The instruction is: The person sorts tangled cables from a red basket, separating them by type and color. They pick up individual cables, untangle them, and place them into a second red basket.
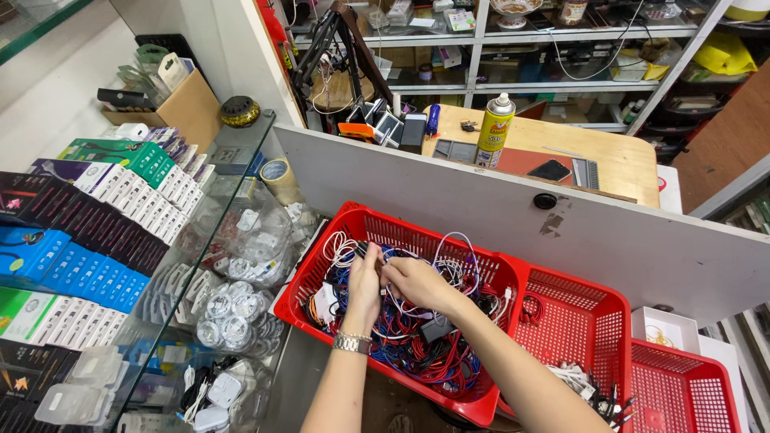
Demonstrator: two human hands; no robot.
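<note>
Sorting step: left hand (363,282) and right hand (417,282) fingers pinch tangled cables (417,341) in red basket (385,228); next, likely teasing one free.

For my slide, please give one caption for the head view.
Both hands sort tangled cables inside a red basket beside a glass counter.
</note>
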